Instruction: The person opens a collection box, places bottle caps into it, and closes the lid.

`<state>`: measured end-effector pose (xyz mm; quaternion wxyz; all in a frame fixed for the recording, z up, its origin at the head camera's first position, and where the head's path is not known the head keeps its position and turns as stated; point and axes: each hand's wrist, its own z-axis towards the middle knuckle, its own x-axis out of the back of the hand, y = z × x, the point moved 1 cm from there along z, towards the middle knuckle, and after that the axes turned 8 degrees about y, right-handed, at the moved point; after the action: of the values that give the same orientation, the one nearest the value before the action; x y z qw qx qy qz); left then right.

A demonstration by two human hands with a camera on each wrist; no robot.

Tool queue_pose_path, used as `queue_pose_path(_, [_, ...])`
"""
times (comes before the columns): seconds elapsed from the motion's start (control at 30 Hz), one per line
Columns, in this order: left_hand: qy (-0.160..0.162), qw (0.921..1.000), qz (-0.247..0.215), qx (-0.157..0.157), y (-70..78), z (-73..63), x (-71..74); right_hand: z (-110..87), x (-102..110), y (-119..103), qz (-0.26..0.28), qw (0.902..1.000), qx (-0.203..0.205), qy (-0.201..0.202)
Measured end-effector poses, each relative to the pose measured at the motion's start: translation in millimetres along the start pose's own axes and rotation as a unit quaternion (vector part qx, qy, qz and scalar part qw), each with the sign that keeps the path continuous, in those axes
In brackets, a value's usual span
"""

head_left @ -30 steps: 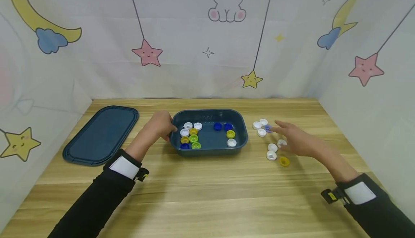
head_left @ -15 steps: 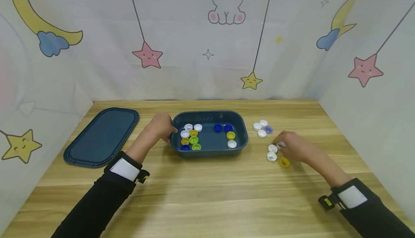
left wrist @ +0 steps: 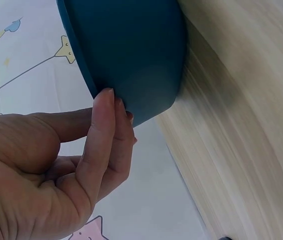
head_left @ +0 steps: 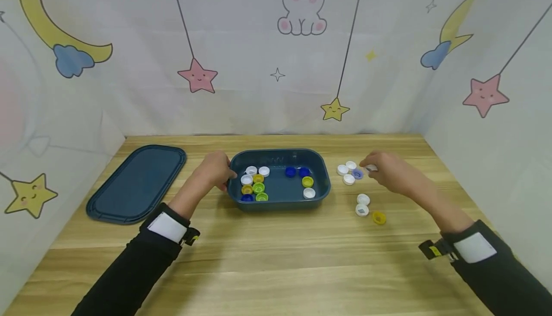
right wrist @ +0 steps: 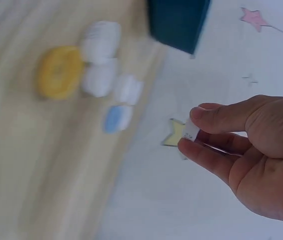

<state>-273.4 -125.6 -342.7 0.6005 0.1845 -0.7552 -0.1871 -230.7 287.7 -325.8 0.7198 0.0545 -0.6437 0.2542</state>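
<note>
My left hand (head_left: 212, 170) pinches the left rim of a dark blue-green plastic box (head_left: 280, 206); in the left wrist view its fingertips press the outer wall (left wrist: 136, 60). Between the thumb and fingers of my right hand (head_left: 396, 173) is a white bottle cap (right wrist: 190, 130), raised above the table right of the box. Just left of that hand lie a violet-blue cap (head_left: 357, 174) and several white caps (head_left: 342, 170). Nearer me are two white caps (head_left: 362, 210) and a yellow cap (head_left: 379, 218). Inside the box, white, yellow, green and blue caps (head_left: 258, 187) sit in groups at both ends.
A dark blue-green lid (head_left: 138, 182) lies flat on the wooden table (head_left: 267, 258), left of my left hand. White cloth (head_left: 258, 110) printed with stars and a rabbit hangs behind the table and along both sides.
My right hand has closed its fingers on a white cap near the yellow one, lifted it and carried it away from me. The left hand stays at the box rim.
</note>
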Motion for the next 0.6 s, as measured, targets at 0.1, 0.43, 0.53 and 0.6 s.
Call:
queue_pose_path(0.1, [0.001,1.0,-0.009,-0.001,-0.2,-1.3,0.5,11.5,16.8,-16.8,-0.001,0.9998,0.018,0.012])
queue_pose_path(0.43, [0.014,0.9998,-0.012,-0.001,-2.8,-1.9,0.6,53.8,24.0,-80.4,-0.004,0.9975,0.067,0.022])
queue_pose_path(0.53, [0.014,0.9998,-0.013,0.002,-1.6,-1.5,-0.1,64.4,11.3,-97.6,0.006,0.9967,0.08,-0.002])
queue_pose_path(0.6, [0.014,0.9999,-0.01,0.0,-0.8,-1.8,-0.4,70.2,1.0,-107.4,0.006,0.9961,0.084,-0.025])
